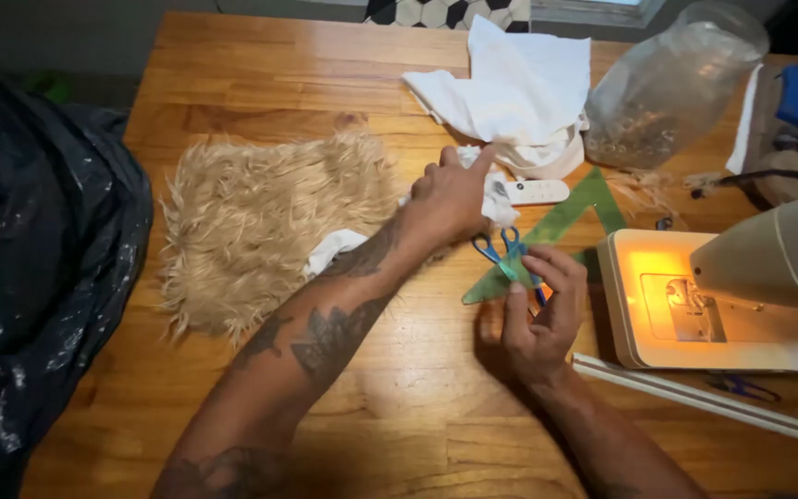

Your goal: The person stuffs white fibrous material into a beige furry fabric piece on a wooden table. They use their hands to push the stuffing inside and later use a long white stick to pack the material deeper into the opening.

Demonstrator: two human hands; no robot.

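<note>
Two hands are over the wooden desk (260, 74). The left hand (452, 197) is curled, with one finger pointing up, and it rests on a bit of white cloth (499, 205) next to one piece of fluffy tan fur (260, 222). I cannot tell if it grips the cloth. The right hand (539, 314) pinches the near end of one pair of scissors (508, 251) with its fingers. The scissors have blue handles and lie near the middle of the desk, on top of one see-through green triangle ruler (570, 222). Their blades are hidden by the hand.

One white remote (538, 191) lies just past the ruler. One big pile of white cloth (519, 88) and one clear plastic bag (667, 83) sit by the far edge. One sewing machine (741, 296) with a warm yellow light stands at the right edge, with one long white strip (695, 395) in front of it. One dark bag (39, 268) hangs at the left edge.
</note>
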